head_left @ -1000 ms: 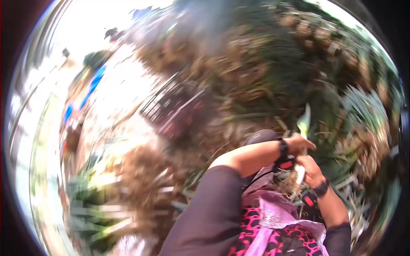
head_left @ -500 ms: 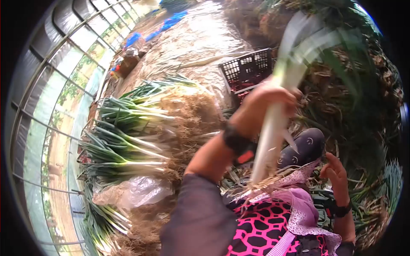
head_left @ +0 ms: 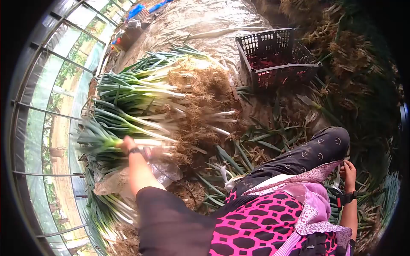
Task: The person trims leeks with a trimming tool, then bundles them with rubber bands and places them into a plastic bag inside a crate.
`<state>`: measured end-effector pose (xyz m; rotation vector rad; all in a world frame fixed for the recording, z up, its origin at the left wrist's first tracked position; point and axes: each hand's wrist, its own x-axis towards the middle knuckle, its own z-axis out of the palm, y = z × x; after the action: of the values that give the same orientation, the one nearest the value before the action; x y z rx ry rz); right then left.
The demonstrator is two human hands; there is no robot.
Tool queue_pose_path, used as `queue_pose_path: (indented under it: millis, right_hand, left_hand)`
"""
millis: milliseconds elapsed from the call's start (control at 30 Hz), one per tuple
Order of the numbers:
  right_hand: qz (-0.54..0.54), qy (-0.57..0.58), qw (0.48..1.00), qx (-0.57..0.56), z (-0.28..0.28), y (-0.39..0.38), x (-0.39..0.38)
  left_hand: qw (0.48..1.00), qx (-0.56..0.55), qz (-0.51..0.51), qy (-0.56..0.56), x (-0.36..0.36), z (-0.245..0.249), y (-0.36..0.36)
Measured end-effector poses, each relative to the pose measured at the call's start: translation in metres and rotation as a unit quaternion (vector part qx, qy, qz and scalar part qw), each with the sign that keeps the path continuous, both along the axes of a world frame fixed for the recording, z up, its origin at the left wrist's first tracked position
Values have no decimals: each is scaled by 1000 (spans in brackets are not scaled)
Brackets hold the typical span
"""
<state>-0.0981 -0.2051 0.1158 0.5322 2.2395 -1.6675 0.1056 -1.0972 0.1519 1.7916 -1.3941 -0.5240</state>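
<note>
Head view: mound of leeks (head_left: 145, 91) on bare ground, smooth pale shanks, flat dark-green leaves fanned to the mound's left edge, wiry brown root tufts (head_left: 200, 96) massed along its right edge. Crinkled clear plastic bag (head_left: 112, 182) at the mound's near edge, second batch of leeks (head_left: 109, 213) on the bag's near side. By the right edge of a creased, shiny sheet (head_left: 205, 25): boxy black lattice crate (head_left: 294, 66), something reddish inside. Strap-like leaf scraps (head_left: 258, 138) between mound and dark printed trousers (head_left: 299, 155). Single leek (head_left: 111, 142) at the mound's near-left corner, close to the bag, leaves left, shank right. Clamped round its stalk near the green-to-white change: left hand (head_left: 127, 145), arm reached well out, dark sleeve (head_left: 171, 222) up to the elbow. Just beside the bent knee: right hand (head_left: 349, 171), forearm near upright, fingers curled, dark wristband (head_left: 350, 197) below. Cannot tell grip there: together, apart or pinching something small. Motion-blurred: left hand, held leek; cannot tell if resting on the mound or just above. Crate contents too small to identify. Far-right heap (head_left: 367, 85) mostly lost in shadow. Cut off: pink-and-black shirt (head_left: 256, 222), second batch.
</note>
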Motion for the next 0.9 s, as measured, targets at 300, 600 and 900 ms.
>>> queue_pose_path:
  millis: [300, 600, 900]
  right_hand:
    - [-6, -33, 999, 36, -27, 67, -41]
    - [-53, -49, 993, 99, -33, 108, -53]
    - [-29, -56, 993, 103, -53, 123, -39]
  left_hand:
    - [973, 41, 159, 163, 43, -21, 62]
    - [960, 171, 159, -155, 147, -149, -58]
    - [957, 284, 36, -48, 155, -137, -35]
